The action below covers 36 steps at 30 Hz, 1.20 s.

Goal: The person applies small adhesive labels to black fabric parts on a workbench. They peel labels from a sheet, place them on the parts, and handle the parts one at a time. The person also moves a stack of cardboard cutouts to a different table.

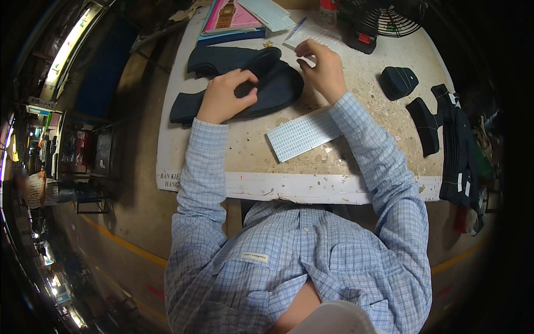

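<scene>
Several dark navy cut pieces with curved outlines (278,94) lie stacked at the back left of the table, one edge curling up. My left hand (227,96) is closed over them, thumb and forefinger curved around a raised edge; part of its grip is hidden. Just right of the stack, my right hand (324,69) hovers with a bent forefinger and the thumb slightly apart. Nothing shows between those two fingertips. Below it lies a pale blue printed label sheet (303,134), its right end near my right sleeve.
At the back stand a pink book (236,19), more printed sheets (270,12), a plastic sleeve (314,36) with a pen, and a black fan (392,19). Dark bundles (399,82) (425,125) lie on the right, with longer dark pieces (459,150) over that edge.
</scene>
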Tool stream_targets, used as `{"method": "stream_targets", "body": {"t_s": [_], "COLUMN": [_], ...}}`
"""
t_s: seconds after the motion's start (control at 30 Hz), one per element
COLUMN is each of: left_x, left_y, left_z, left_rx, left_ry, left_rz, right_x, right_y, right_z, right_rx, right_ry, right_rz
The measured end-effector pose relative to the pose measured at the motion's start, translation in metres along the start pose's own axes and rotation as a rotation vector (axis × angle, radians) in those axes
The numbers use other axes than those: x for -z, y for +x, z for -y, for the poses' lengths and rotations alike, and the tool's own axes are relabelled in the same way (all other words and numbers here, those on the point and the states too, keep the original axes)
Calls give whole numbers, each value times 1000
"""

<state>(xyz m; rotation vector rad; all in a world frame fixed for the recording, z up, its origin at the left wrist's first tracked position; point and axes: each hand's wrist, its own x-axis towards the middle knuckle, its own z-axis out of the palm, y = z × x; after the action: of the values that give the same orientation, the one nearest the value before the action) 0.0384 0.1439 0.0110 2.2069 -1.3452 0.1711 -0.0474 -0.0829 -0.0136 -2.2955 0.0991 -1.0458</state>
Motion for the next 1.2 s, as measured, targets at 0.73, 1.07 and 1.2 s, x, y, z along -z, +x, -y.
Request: {"method": "stream_targets", "body": {"t_s": [0.73,1.07,1.2], "left_x": [1,0,2], "left_y": [1,-2,1], "left_z": [-3,1,5], "left_rx": [-7,-101,205], "left_ry": [-268,-38,-188], "left_rz": [-205,13,-85], "right_x": [-13,-2,-4], "right_y": [-13,0,-1], "right_z": [15,-1,5], "right_rx": [-133,-108,-148], "right_ry": [490,137,479], "right_rz": [279,183,284]}}
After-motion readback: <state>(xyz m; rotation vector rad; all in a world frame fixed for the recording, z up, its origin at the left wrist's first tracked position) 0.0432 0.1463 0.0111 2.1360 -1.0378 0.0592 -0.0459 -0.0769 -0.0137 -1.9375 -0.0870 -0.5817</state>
